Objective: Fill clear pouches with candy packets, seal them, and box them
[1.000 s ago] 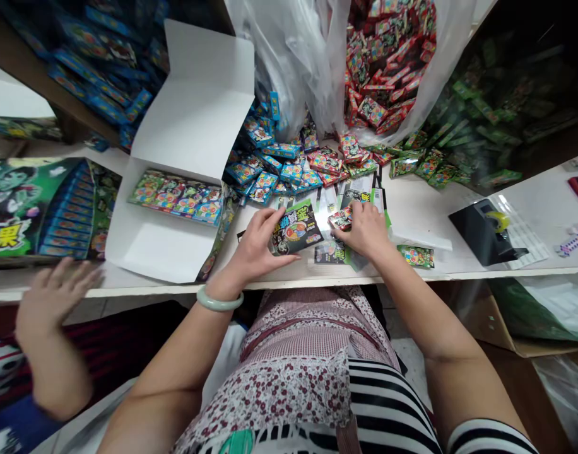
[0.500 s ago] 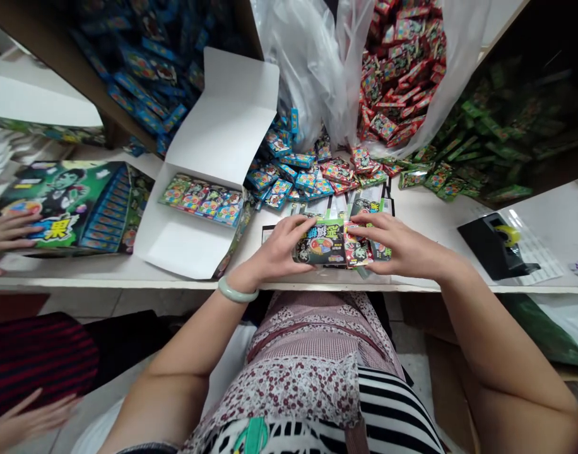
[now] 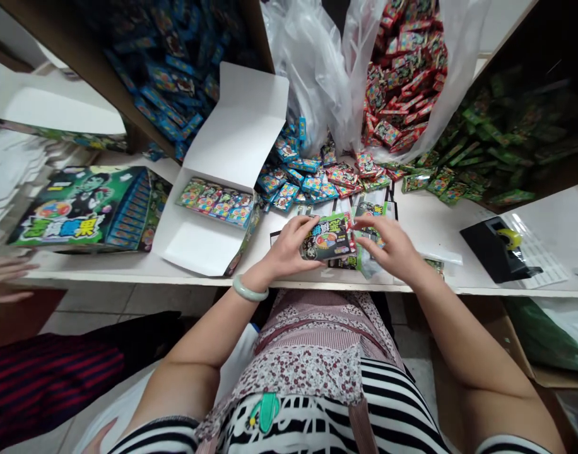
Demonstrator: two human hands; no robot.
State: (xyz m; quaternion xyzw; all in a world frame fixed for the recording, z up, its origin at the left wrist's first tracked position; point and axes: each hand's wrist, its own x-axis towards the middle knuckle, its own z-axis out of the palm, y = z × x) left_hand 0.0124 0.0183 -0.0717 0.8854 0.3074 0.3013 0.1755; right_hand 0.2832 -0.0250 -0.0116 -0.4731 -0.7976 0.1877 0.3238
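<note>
My left hand [image 3: 296, 247] grips a small black printed candy packet [image 3: 327, 238] above the table's front edge, thumb below and fingers along the top. A strip of red [image 3: 351, 234] shows at the packet's right end; it looks like a small red candy box partly inside. My right hand [image 3: 386, 246] is beside that end, fingers and thumb apart; whether the fingertips touch it I cannot tell. Beneath and behind the hands lie more flat printed packets [image 3: 370, 208]. Beyond them is a heap of small blue candy boxes [image 3: 285, 197] and red candy boxes [image 3: 341, 176].
To the left stand an open white carton [image 3: 194, 243] with a row of small boxes and a green display box [image 3: 76, 208]. A plastic bag [image 3: 312, 75] and large cartons line the back. A black tape dispenser [image 3: 490, 252] sits right. Another person's hand [image 3: 7, 277] is far left.
My right hand has drawn back from the packet and its fingers have spread. My left hand still holds the packet, now tilted. The other person's hand has left the green display box.
</note>
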